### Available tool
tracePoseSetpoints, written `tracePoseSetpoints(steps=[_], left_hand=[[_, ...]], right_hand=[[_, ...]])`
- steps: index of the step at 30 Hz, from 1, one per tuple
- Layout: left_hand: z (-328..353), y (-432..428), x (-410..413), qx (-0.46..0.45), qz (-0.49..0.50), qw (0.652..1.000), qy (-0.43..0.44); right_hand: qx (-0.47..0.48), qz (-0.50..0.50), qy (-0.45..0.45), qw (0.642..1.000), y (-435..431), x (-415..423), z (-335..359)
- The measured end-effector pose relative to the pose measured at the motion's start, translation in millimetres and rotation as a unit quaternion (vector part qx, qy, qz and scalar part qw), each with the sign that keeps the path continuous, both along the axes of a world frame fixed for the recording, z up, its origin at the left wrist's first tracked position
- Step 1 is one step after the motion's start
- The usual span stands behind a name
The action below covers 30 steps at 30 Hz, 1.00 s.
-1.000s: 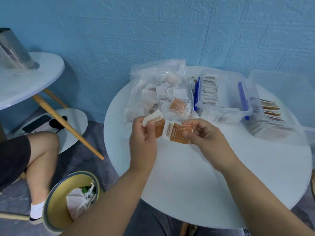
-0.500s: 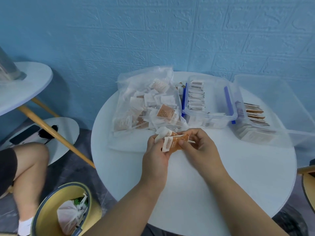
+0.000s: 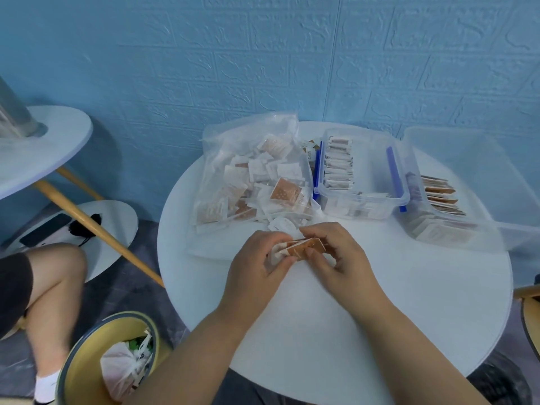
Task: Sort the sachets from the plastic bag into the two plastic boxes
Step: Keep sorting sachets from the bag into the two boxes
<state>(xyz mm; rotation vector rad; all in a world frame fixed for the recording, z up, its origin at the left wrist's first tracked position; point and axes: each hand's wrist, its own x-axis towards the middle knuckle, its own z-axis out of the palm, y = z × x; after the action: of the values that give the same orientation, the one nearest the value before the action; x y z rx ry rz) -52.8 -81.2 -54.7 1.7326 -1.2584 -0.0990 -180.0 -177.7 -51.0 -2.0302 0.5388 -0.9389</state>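
A small stack of brown sachets (image 3: 306, 247) is pinched between the curled fingers of the left hand (image 3: 257, 260) and right hand (image 3: 343, 254), over the table (image 3: 409, 311), just before the bag (image 3: 233, 159), the boxes (image 3: 404, 188) lying behind to the right.

A round white tabletop (image 3: 409, 302) stands against a blue embossed wall (image 3: 263, 54). To its left, a second round table (image 3: 43, 150) on slanted wooden legs (image 3: 96, 229) has a lower shelf (image 3: 117, 223) holding a dark phone (image 3: 46, 230). On the grey floor a yellow bin (image 3: 84, 375) contains a white knotted bag (image 3: 122, 366), beside a seated person's bare knee (image 3: 58, 276) and white sock (image 3: 46, 387).
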Motion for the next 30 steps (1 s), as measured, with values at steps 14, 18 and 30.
tracePoseSetpoints(steps=[14, 18, 30], left_hand=[[-4.1, 2.9, -4.5, 0.089, 0.011, 0.989, -0.120], [-3.8, 5.6, -5.0, 0.077, -0.006, 0.992, -0.101], [8.4, -6.7, -17.7, 0.086, -0.045, 0.989, -0.112]], right_hand=[[0.013, 0.048, 0.090, 0.995, -1.5, 1.3, -5.3], [0.002, 0.051, 0.079, 0.996, 0.5, 0.5, -0.6], [-0.010, 0.049, 0.150, 0.988, -10.0, -27.9, 26.5]])
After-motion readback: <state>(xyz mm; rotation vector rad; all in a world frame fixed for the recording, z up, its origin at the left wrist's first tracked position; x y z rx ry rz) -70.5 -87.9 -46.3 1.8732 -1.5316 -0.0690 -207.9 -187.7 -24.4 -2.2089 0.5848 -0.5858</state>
